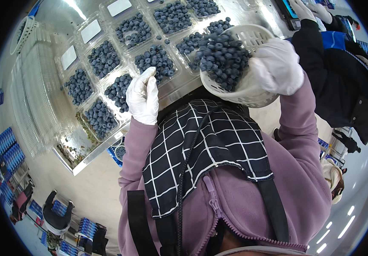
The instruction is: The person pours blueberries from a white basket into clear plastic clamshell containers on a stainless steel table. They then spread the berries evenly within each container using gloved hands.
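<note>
My right hand (278, 65), in a white glove, grips the rim of a white slotted plastic basket (251, 100). The basket is tipped toward the table, and a blurred mass of blueberries (225, 60) lies at its lower side, above a partly filled clear plastic punnet (188, 57). My gloved left hand (144, 99) is at the table's front edge, beside a punnet of blueberries (156, 62). Its thumb and forefinger are close together; whether they pinch anything is hidden. Further filled punnets (103, 59) stand in rows to the left and behind.
Stacked clear empty punnets (36, 92) stand at the left of the metal table (177, 91). Plant debris (75, 153) lies in the near left corner. Another white basket (19, 36) is at far left. A co-worker in a dark jacket (341, 80) stands close on my right.
</note>
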Tool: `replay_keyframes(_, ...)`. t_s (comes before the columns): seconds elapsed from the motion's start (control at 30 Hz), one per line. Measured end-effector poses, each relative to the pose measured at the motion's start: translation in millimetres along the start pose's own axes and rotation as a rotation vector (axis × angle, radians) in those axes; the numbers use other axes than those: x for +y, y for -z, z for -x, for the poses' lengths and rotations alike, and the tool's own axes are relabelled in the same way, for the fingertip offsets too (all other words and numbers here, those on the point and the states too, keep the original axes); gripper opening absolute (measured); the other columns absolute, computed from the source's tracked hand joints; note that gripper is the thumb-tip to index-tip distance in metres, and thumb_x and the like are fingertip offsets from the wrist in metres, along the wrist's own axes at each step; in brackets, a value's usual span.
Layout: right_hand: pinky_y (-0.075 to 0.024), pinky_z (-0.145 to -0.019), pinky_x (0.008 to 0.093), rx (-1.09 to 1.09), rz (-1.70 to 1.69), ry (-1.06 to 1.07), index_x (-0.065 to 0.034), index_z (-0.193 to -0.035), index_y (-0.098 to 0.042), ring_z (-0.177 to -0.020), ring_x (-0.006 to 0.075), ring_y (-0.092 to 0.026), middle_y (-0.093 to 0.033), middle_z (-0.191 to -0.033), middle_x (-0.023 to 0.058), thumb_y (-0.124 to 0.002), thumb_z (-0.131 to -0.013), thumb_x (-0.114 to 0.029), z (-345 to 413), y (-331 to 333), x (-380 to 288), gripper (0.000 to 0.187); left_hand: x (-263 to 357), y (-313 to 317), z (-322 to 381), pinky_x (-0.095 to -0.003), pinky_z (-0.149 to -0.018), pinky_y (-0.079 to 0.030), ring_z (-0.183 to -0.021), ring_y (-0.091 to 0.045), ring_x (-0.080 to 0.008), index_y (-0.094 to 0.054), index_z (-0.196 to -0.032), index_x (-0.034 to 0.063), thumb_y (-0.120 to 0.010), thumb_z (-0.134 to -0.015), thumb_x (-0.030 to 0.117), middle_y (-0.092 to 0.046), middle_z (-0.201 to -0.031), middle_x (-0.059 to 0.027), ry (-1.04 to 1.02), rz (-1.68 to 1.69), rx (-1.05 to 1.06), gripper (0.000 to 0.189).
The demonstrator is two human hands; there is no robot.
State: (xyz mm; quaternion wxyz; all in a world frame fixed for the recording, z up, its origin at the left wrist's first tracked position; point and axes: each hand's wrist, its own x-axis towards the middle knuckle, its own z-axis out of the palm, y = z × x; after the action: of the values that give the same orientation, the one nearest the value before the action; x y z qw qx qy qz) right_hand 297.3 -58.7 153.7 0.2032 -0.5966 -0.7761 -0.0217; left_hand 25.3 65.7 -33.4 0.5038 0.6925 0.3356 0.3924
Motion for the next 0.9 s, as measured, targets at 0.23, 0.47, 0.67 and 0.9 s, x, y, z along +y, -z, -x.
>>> replay_keyframes(0.23, -0.0377, -0.043, 0.0386, -0.010, -0.082, -0.079, -0.0093, -0.048, -0.047, -0.042, 0.0279, -0.048, -0.045, -0.048, 0.0076, -0.068, -0.089, -0.020, 23.1, -15.8, 16.1, 0.047, -1.3, -11.2, 2.9, -0.0296, -0.080, -0.053, -0.091, -0.068, -0.0195, -0.070, -0.111, 0.0043, -0.065, -0.091, 0.002, -0.072, -0.104, -0.0105, -0.024, -0.052, -0.058, 0.021)
replay_keyframes(0.47, -0.0385, -0.043, 0.0385, 0.040, -0.072, -0.023, -0.0088, -0.048, -0.048, -0.042, 0.0275, -0.048, -0.046, -0.048, 0.0074, -0.068, -0.086, -0.017, 22.4, -0.6, 10.0, 0.044, -1.2, -20.4, 2.7, -0.0295, -0.083, -0.052, -0.092, -0.068, -0.0195, -0.070, -0.111, 0.0041, -0.065, -0.091, 0.002, -0.071, -0.104, -0.0100, -0.036, -0.020, -0.055, 0.021)
replay_keyframes(0.67, -0.0409, -0.043, 0.0382, 0.002, -0.057, -0.029, -0.0085, -0.048, -0.048, -0.042, 0.0251, -0.049, -0.047, -0.047, 0.0067, -0.065, -0.088, -0.015, 20.0, -5.9, 8.9, 0.044, 5.7, -30.5, -1.0, -0.0301, -0.084, -0.053, -0.093, -0.068, -0.0204, -0.070, -0.112, 0.0035, -0.065, -0.091, 0.002, -0.071, -0.104, -0.0106, -0.041, -0.015, -0.088, 0.021)
replay_keyframes(0.9, -0.0376, -0.044, 0.0380, 0.098, -0.124, -0.077, -0.0084, -0.053, -0.049, -0.044, 0.0267, -0.048, -0.047, -0.050, 0.0058, -0.067, -0.085, -0.008, 53.6, -6.4, 23.1, 0.037, -0.8, -37.7, 2.6, -0.0308, -0.083, -0.053, -0.094, -0.069, -0.0210, -0.071, -0.111, 0.0039, -0.063, -0.092, 0.001, -0.071, -0.105, -0.0112, -0.048, -0.036, -0.092, 0.021)
